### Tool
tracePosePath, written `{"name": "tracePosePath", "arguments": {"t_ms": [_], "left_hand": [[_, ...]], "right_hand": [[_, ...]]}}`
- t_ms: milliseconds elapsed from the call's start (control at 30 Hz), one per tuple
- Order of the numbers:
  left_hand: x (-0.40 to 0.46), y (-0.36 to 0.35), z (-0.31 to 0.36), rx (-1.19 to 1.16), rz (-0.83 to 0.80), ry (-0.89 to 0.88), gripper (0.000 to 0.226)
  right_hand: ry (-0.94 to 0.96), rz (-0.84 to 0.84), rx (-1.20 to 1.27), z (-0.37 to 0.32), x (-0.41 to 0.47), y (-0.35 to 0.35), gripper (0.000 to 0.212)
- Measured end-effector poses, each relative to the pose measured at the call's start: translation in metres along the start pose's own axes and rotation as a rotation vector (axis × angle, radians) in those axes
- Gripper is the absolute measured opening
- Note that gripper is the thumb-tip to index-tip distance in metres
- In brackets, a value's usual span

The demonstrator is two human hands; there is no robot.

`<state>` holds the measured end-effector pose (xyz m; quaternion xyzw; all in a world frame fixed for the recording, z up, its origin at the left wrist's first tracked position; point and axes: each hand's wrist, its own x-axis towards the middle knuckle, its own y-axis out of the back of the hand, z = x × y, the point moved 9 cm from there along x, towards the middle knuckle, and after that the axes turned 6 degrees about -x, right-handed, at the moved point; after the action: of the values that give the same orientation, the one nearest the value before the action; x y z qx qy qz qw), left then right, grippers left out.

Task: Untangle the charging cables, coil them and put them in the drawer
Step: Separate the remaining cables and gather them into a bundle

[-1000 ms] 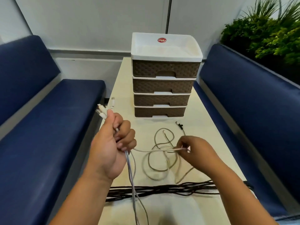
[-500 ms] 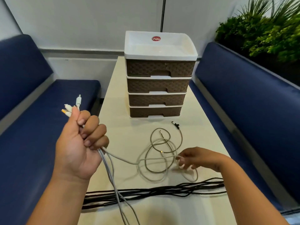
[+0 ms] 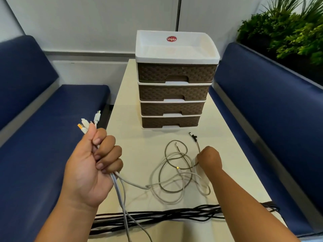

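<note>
My left hand (image 3: 90, 165) is raised at the table's left edge, fisted around several white charging cables (image 3: 120, 194); their plugs (image 3: 88, 124) stick up above my thumb and the cords hang down toward me. A tangle of grey and cream cables (image 3: 174, 173) lies looped on the cream table (image 3: 132, 140), one cream strand running to my left fist. My right hand (image 3: 209, 158) rests on the right side of the tangle, fingers curled down onto a grey cable whose black plug (image 3: 193, 136) points at the drawer unit. The brown four-drawer unit (image 3: 174, 91) stands behind, all drawers closed.
A bundle of black cords (image 3: 174, 215) stretches across the table's near edge. Blue benches flank the table, left bench (image 3: 43, 128) and right bench (image 3: 271, 119). Green plants (image 3: 288, 32) stand behind the right bench. The drawer unit's white top tray (image 3: 176, 48) holds nothing.
My left hand has moved left and up with the white cables, then back a little toward the table. My right hand has shifted from the tangle's middle to its right side.
</note>
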<state>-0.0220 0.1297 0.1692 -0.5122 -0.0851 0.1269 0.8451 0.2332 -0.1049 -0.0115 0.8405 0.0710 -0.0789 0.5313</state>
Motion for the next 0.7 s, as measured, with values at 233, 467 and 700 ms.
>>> {"name": "tracePosePath", "arguments": {"t_ms": [233,467,700], "left_hand": [[0.001,0.001,0.007,0.117,0.189,-0.087,0.042],[0.009,-0.008,-0.005,0.393,0.284,-0.142,0.032],[0.013,-0.024,-0.030,0.501,0.319,-0.147,0.049]], "right_hand": [[-0.181,-0.146,0.834,-0.010,-0.012,0.022,0.015],[0.406,-0.411,1.296,-0.118,-0.129,0.125,0.021],[0.674,-0.523,0.870,-0.155,-0.233,0.093,0.012]]}}
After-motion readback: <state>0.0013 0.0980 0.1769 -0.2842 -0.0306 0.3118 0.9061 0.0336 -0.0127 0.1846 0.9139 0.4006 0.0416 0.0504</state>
